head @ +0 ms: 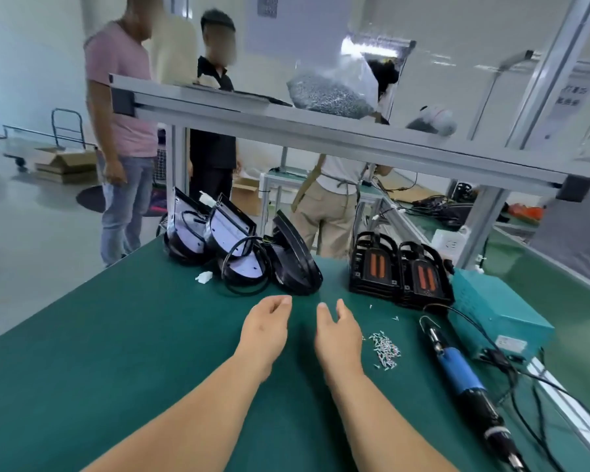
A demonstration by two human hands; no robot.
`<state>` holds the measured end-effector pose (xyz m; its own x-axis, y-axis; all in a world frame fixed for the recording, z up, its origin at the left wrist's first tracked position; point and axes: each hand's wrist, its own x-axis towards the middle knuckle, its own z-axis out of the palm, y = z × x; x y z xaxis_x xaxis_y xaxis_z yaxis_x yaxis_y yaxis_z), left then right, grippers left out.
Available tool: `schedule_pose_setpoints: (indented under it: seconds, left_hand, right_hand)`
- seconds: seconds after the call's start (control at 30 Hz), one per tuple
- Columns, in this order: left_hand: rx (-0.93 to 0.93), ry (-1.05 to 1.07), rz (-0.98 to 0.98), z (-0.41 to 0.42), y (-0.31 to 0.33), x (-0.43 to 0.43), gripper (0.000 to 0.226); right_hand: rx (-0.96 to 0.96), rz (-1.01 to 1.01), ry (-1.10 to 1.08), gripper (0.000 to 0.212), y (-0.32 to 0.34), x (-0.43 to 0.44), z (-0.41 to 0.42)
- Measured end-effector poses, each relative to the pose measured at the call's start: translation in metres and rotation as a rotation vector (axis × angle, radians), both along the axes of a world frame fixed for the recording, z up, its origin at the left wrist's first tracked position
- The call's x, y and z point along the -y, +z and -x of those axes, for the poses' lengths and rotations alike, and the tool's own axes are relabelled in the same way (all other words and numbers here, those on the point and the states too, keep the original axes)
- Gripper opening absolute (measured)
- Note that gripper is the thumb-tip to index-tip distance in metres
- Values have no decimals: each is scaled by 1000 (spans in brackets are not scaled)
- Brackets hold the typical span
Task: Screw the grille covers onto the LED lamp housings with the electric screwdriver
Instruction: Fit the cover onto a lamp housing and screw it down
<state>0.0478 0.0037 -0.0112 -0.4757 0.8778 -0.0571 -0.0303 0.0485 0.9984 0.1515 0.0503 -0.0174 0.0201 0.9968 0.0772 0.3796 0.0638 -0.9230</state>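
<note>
1. Grille covers (375, 264): standing in two black stacks nr the far right of the bench (116, 335); none showing as fitted.
2. LED lamp housings (242, 247): leaning in a loose group at the far edge, left of the covers, cables trailing; not paired w/ any cover yet.
3. Screws (385, 349): lying in a small pile just right of the right hand (338, 330), a few strays scattered toward the covers.
4. Electric screwdriver (464, 373): lying untouched along the right edge, beside the teal power box (498, 311).
5. Left hand (266, 325) & right hand: hovering side by side over mid-bench, fingers loosely spread, holding nothing.
6. Progress: looking like the very start, w/ picking, aligning & screwing all left to do.
7. Surface & room: green mat covering the bench; alu. shelf rail (321, 137) crossing overhead, carrying a clear bag (334, 90) of small grey parts; people (123, 97) standing beyond the far edge.
</note>
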Motion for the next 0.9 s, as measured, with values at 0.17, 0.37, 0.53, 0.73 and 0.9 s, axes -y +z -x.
schedule_pose_setpoints:
  seconds: [0.17, 0.37, 0.53, 0.73, 0.9]
  left_hand:
    - [316, -9, -134, 18, -17, -5, 10]
    - [597, -52, -149, 32, -18, -22, 14]
    - [654, -45, -134, 33, -16, -33, 18]
    - [719, -43, -127, 35, -16, -34, 28]
    - [799, -69, -103, 40, -10, -31, 44]
  right_hand:
    - [-41, -16, -51, 62, -10, -23, 19]
    - [45, -69, -72, 68, -9, -57, 36]
    - [162, -160, -8, 70, -9, -78, 47]
    - [241, -239, 21, 43, -11, -85, 53]
    - [195, -365, 61, 32, -10, -69, 51]
